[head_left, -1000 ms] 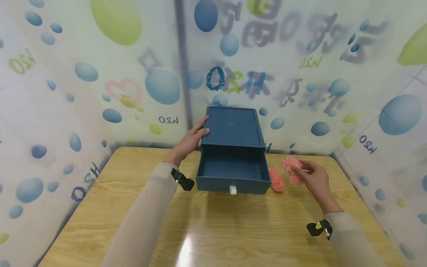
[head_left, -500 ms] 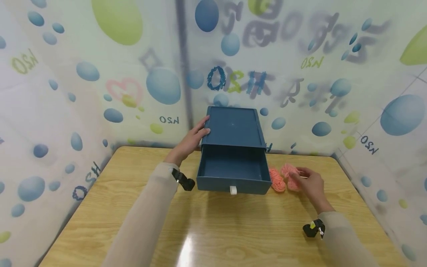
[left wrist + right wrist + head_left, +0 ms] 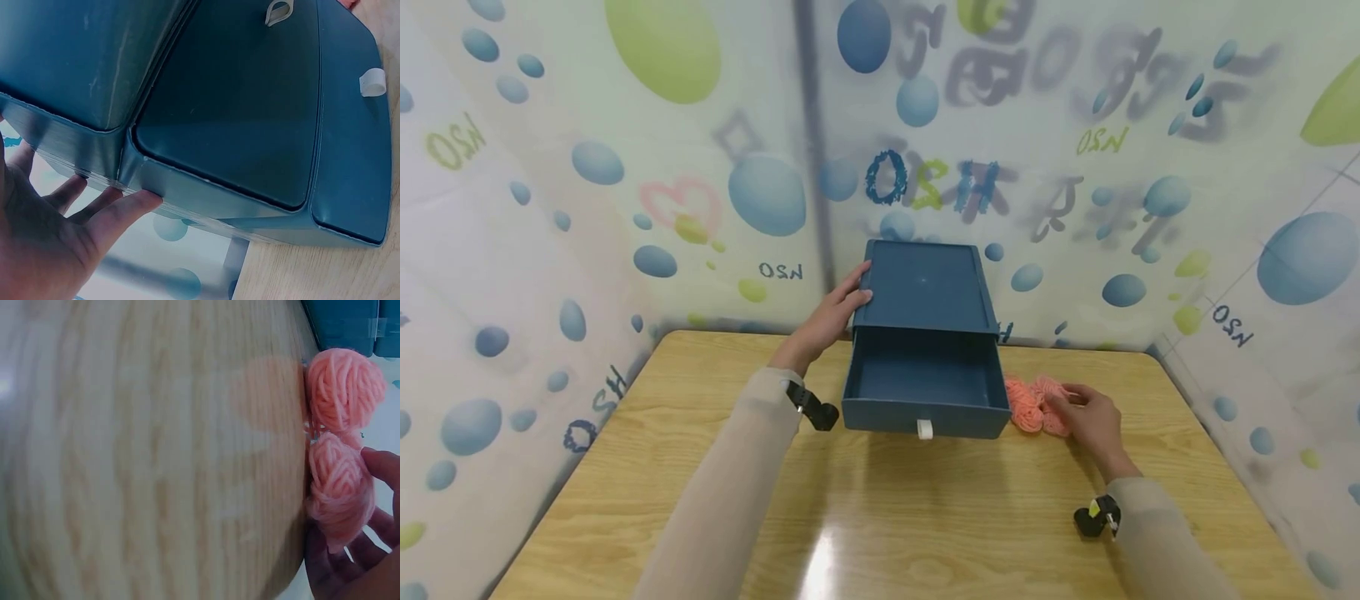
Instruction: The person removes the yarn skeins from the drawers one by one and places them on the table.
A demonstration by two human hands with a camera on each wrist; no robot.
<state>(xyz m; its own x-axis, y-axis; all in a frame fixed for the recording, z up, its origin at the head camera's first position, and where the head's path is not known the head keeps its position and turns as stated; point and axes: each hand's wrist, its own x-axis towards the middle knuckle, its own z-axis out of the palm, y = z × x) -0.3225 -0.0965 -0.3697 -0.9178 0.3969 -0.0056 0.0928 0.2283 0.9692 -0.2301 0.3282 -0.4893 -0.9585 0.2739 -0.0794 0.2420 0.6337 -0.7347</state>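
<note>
We see the right hand (image 3: 1093,421) hold a pink yarn ball (image 3: 340,481) right beside another ball (image 3: 345,389) — the left hand (image 3: 822,327), fingers spread, touches the blue box (image 3: 922,287).

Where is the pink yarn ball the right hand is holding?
In the head view, the held yarn ball is toward the right of the wooden table, between the right hand and another pink yarn ball beside the blue drawer unit.

Yarn (image 3: 1026,407) right of drawer unit (image 3: 923,287)
</note>
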